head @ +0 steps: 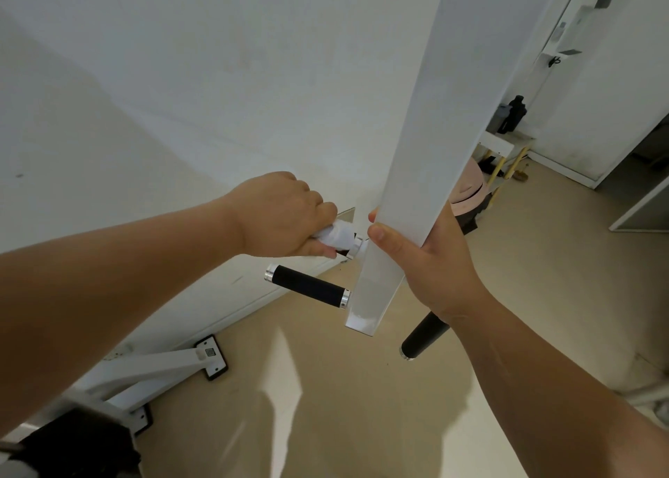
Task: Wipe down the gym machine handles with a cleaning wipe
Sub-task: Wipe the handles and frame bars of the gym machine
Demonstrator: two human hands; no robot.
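A white machine arm [427, 122] hangs down through the middle of the view. Black foam handles with chrome end caps stick out near its lower end. My left hand [282, 217] is closed around the upper left handle with a white cleaning wipe [338, 235] wrapped over the grip; only a sliver of black foam and the chrome collar show beside the wipe. Below it the lower left handle [307, 285] is bare. My right hand [430, 260] grips the white arm from the right side. Another black handle [423, 336] pokes out under my right wrist.
The white wall stands close behind the handles. White base legs of the machine [152, 369] with black foot plates lie on the beige floor at lower left. A white stool [497, 144] with dark bottles [514, 113] and a pink bin [468, 191] sit at right.
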